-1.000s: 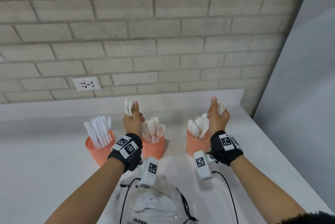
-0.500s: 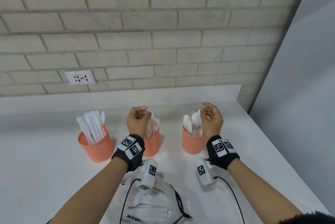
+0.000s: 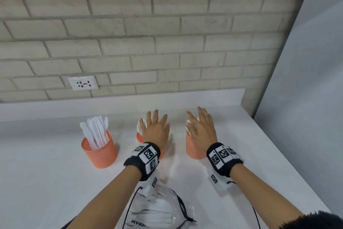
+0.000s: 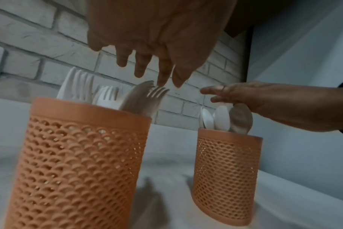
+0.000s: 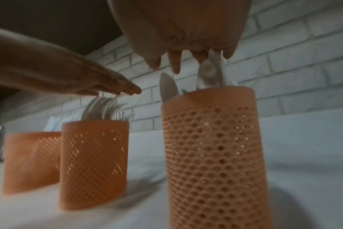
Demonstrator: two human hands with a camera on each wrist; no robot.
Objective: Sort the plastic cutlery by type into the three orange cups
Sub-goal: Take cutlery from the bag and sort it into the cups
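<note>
Three orange mesh cups stand in a row on the white counter. The left cup (image 3: 99, 151) holds white plastic knives (image 3: 96, 132). Over the middle cup (image 4: 82, 161), which is full of forks (image 4: 106, 96), my left hand (image 3: 155, 128) hovers flat with fingers spread and straight, holding nothing. Spoons (image 4: 223, 118) fill the right cup (image 3: 194, 148), and my right hand (image 3: 201, 128) is spread flat just above them, also holding nothing. In the right wrist view the spoon cup (image 5: 215, 155) is close and the fork cup (image 5: 94, 162) lies to its left.
A clear plastic bag (image 3: 157, 210) with black drawstring lies on the counter near me, between my forearms. A brick wall with a socket (image 3: 83, 83) backs the counter (image 3: 46, 182). A grey panel (image 3: 306, 108) bounds the right side.
Both hands held cutlery raised a second ago, then lowered over the middle and right cups. They have now let go and spread flat above the cups.
</note>
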